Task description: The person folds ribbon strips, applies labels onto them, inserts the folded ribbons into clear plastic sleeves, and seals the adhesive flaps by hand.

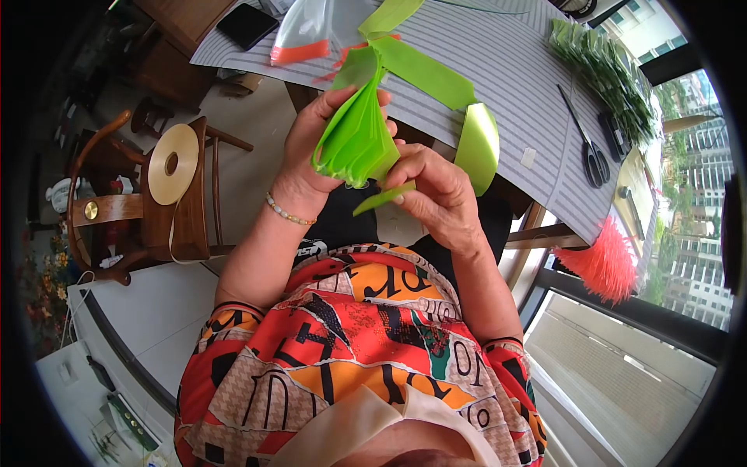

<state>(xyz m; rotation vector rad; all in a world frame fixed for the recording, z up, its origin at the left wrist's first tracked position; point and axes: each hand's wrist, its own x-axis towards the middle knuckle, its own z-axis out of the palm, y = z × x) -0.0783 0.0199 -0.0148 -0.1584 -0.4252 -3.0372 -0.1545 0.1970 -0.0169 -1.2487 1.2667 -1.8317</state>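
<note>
My left hand [307,144] is wrapped round a bundle of bright green ribbon [354,144] folded into several loops, gathered at the top and fanned out below. Between the thumb and fingers of my right hand [436,191] is a short flat end of green ribbon [383,199], close under the bundle's lower right edge. From the gathered top, a long green ribbon strip [428,71] runs right across the table and droops over its edge. Part of my left fingers is hidden behind the loops.
The striped table [506,70] holds black scissors [591,152], a pile of green wrapped pieces [603,74], a clear bag with a red edge [307,39] and a black phone-like object [247,28]. Red fringe [603,265] hangs at the right corner. A ribbon roll [173,165] lies on the chair [191,222].
</note>
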